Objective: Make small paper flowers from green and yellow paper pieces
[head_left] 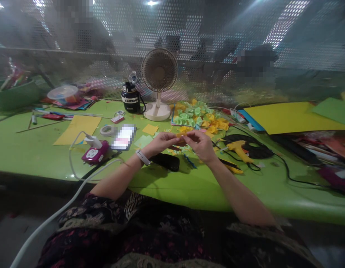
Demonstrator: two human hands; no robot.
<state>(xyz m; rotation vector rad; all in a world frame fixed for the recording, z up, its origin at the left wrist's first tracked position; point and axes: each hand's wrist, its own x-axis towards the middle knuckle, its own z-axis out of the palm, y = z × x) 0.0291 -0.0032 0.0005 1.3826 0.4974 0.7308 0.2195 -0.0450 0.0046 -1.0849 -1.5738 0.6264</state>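
My left hand (162,143) and right hand (200,146) are both closed, fingertips pinching a small yellow paper piece (181,139) held just above the green worktop (172,186). A light, even pinch at the tips suits it. Piece seems to run roughly left-right between my hands, pointing toward each hand; fingers hide most of its shape. Glue gun (238,150) lies right, paper pile (197,117) ahead.
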